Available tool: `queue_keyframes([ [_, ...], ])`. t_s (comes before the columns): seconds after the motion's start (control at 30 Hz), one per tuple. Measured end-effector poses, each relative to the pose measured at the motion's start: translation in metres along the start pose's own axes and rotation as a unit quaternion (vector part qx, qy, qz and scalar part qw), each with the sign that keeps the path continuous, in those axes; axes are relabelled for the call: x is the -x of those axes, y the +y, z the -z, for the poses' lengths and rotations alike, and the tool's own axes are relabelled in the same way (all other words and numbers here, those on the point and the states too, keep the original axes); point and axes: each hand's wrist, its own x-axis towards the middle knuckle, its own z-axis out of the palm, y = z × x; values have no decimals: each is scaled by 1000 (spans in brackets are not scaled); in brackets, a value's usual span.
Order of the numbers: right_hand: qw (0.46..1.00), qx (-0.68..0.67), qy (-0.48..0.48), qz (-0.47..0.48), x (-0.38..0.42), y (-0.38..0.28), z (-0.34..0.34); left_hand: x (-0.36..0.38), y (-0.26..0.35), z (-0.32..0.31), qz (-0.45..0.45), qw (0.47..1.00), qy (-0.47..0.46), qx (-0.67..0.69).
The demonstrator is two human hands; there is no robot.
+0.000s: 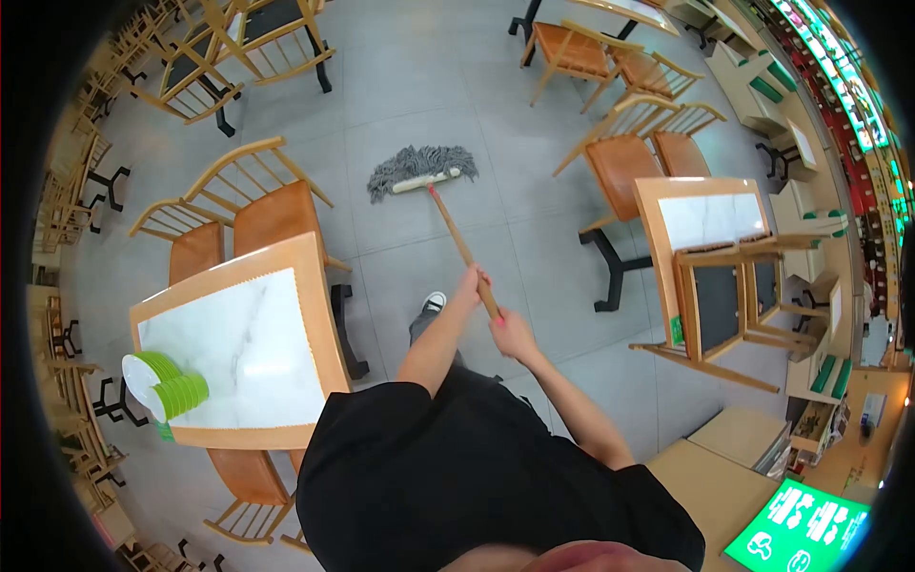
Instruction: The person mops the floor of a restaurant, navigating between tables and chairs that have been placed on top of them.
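A mop with a grey shaggy head [419,167] lies against the tiled floor ahead of me, its white bar [426,181] on top. From there the wooden mop handle [453,227] slants back toward my body. Lower down on the handle, toward the mop head, my left hand [471,286] is wrapped round it. My right hand [512,334] grips the handle near its top end, closer to me. Both hands are closed on the wood. One shoe [435,302] shows on the floor below my left forearm.
To the left, a table [238,315] holds stacked green-and-white bowls [164,384], with chairs [276,214] behind it. On the right, upturned chairs [717,305] rest on another table [710,221]. More chairs [572,50] stand farther off. A lit green sign [799,529] is at lower right.
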Motion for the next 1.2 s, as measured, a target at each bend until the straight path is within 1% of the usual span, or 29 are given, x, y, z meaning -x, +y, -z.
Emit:
queue_keyframes([
  [0.07, 999, -18, -29, -31, -65, -63, -7, -32, 68, -7, -2, 1000, 19, 20],
  [0.1, 999, -18, -41, -31, -101, -80, -14, -47, 98, -11, -2, 999, 27, 32],
  [0.13, 998, -19, -54, -31, -133, -88, -24, -56, 125, -14, -5, 999, 36, 36],
  [0.23, 998, 12, -22, -51, -190, -102, -50, -64, 175, -23, -8, 999, 34, 19],
  [0.27, 1000, 16, 4, -13, -200, -98, -55, -62, 180, -27, -6, 999, 30, 7],
  [0.33, 996, 25, 56, 59, -196, -70, -58, -57, 162, -31, 8, 1000, 18, -22],
  [0.37, 998, 15, 48, 40, -176, -67, -46, -53, 150, -37, 16, 999, 8, -41],
  [0.4, 999, 3, 43, 26, -151, -66, -26, -52, 122, -34, 23, 997, -5, -80],
  [0.43, 999, 12, 42, 12, -112, -79, 1, -58, 87, -27, 36, 992, -24, -116],
  [0.47, 998, -3, 56, 23, -90, -54, 11, -70, 54, -16, 55, 986, -47, -149],
  [0.5, 998, -17, 52, 33, -53, -57, 35, 16, 66, -69, 122, 987, 31, -97],
  [0.53, 998, -20, 55, 0, -19, -59, 54, 48, 59, -87, 182, 981, 33, -63],
  [0.57, 999, 17, 38, -31, 14, -67, 75, 63, 47, -90, 244, 969, 38, -29],
  [0.63, 998, 8, 51, -45, 75, -75, 92, 31, 25, -66, 225, 972, 59, 19],
  [0.67, 997, -5, 48, -57, 85, -64, 92, 20, 14, -54, 221, 972, 71, 37],
  [0.7, 996, -16, 45, -74, 100, -50, 94, 36, 1, -63, 209, 970, 122, -30],
  [0.73, 995, -24, 43, -92, 115, -46, 99, 47, -14, -71, 208, 963, 148, -85],
  [0.77, 994, 10, 53, -97, 120, -48, 107, 49, -26, -72, 204, 957, 163, -128],
  [0.87, 988, -44, 28, -144, 115, -19, 105, 20, -58, -61, 203, 951, 162, -170],
  [0.93, 993, -3, 80, -89, 112, 11, 103, 1, -70, -51, 189, 955, 151, -170],
  [0.97, 992, 5, 72, -102, 107, 16, 99, -6, -67, -43, 174, 959, 146, -170],
  [1.0, 993, -13, 86, -76, 97, 26, 89, -16, -60, -41, 158, 965, 129, -165],
  [1.03, 995, -2, 82, -60, 78, 34, 83, -27, -54, -38, 142, 972, 111, -153],
  [1.07, 996, 8, 76, -47, 60, 32, 82, -38, -46, -36, 125, 978, 93, -139],
  [1.1, 996, 2, 64, -59, 40, 21, 88, -48, -37, -39, 108, 984, 80, -118],
  [1.13, 996, -7, 52, -73, 17, 6, 91, -54, -25, -44, 95, 988, 77, -89],
  [1.2, 999, -21, 46, -16, -38, -1, 90, -59, 1, -68, 70, 992, 101, -22],
])
